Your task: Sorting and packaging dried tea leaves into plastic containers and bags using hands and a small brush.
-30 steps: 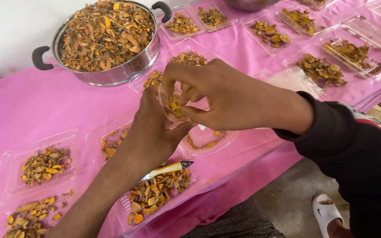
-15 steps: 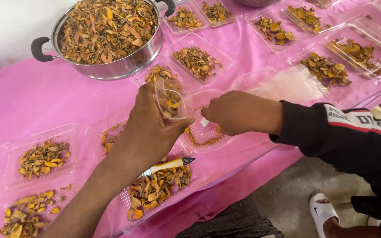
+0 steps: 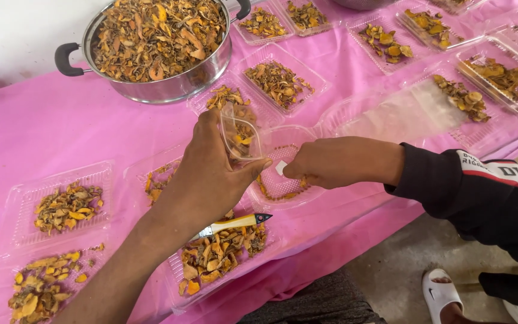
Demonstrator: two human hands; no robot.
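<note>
Right hand lower, over pink tablecloth

surface: table under pink cloth | on it: steel pot heaped with dried orange-brown slices | many clear plastic trays holding the same slices | yellow-handled utility knife resting across a front tray

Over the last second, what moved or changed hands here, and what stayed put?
The right hand left the small clear cup, where both hands met, and dropped right onto the clear tray. The left hand keeps holding the cup. The pot, the utility knife and the filled trays lie as before.
</note>
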